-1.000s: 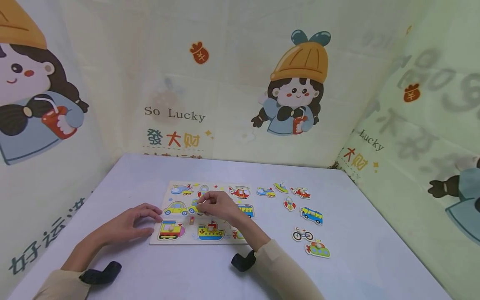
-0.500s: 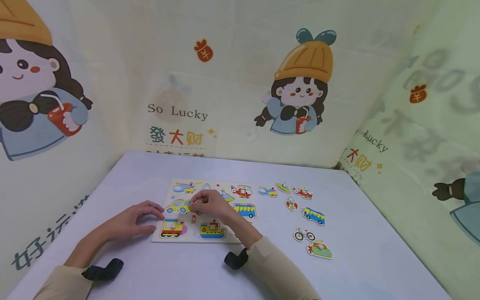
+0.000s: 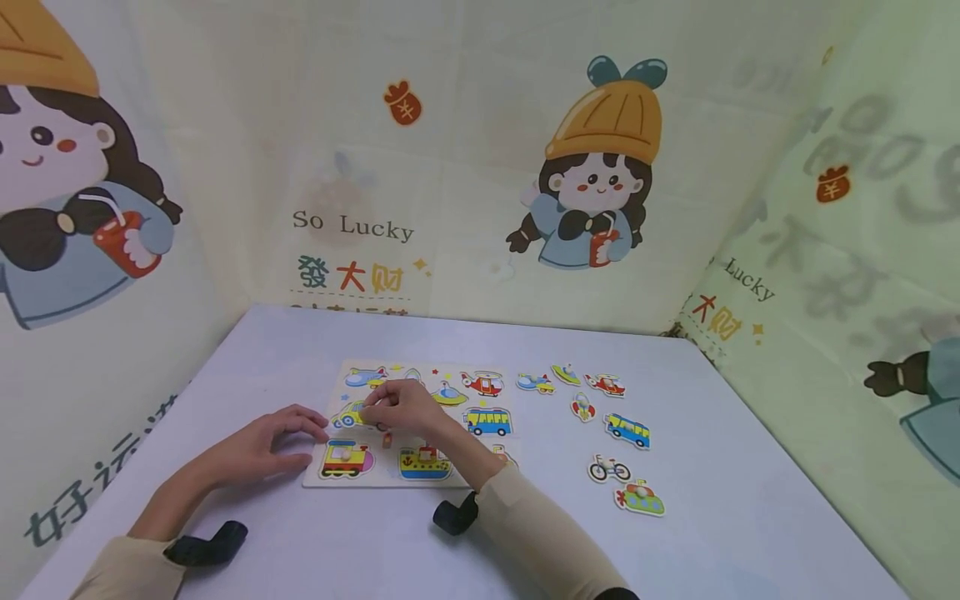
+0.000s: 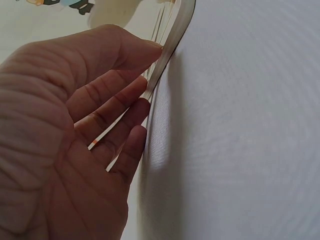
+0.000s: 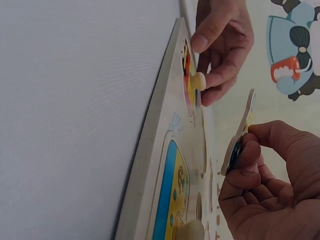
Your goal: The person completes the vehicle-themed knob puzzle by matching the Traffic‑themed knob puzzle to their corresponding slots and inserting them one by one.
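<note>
My right hand pinches a yellow car puzzle piece between thumb and fingers. It holds the piece tilted, over the printed car in the middle row of the wooden puzzle board. In the right wrist view, a gap shows between piece and board. My left hand rests at the board's left edge with loosely bent fingers, fingertips touching the edge in the left wrist view. A train piece and a boat piece, both with knobs, sit in the bottom row. My right hand and forearm hide part of the board.
Right of the board lie loose pieces: a plane, a flying saucer, a helicopter, a rocket, a bus, a bicycle and a submarine. A printed cloth hangs behind the white table.
My right hand has moved left across the board with the car piece, from beside the printed car to over it. My left hand keeps its place at the board's edge.
</note>
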`<state>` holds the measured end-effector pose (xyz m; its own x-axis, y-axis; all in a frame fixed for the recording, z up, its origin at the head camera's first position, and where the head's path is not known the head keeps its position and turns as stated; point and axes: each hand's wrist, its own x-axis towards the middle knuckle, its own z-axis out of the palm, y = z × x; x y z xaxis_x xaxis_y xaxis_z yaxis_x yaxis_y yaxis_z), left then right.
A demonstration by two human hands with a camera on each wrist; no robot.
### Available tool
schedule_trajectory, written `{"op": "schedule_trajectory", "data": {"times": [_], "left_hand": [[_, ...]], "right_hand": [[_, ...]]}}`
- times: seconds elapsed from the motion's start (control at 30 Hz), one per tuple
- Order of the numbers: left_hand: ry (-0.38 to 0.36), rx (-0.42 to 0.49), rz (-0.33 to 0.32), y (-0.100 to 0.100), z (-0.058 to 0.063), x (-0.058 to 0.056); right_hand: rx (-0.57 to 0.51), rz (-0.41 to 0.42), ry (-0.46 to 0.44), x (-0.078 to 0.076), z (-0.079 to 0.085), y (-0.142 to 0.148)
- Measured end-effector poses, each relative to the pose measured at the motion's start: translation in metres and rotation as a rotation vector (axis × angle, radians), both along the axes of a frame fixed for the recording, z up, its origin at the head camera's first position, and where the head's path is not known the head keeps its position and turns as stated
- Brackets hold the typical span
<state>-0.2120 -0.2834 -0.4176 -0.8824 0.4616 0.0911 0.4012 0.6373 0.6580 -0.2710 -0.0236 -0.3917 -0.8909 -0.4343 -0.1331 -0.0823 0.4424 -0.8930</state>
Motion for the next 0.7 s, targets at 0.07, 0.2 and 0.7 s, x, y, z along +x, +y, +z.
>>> {"op": "schedule_trajectory", "data": {"times": [0.07, 0.2, 0.7], "left_hand": [[-0.003, 0.002, 0.004, 0.0, 0.0, 0.0], [-0.005, -0.008, 0.01, -0.001, 0.001, 0.0], [-0.022, 0.029, -0.019, -0.001, 0.001, -0.001]], "right_hand": [[0.009, -0.014, -0.01, 0.0, -0.001, -0.004], [0.029, -0.044, -0.026, 0.001, -0.001, -0.01], [0.074, -0.078, 0.015, -0.006, -0.007, -0.02]]}}
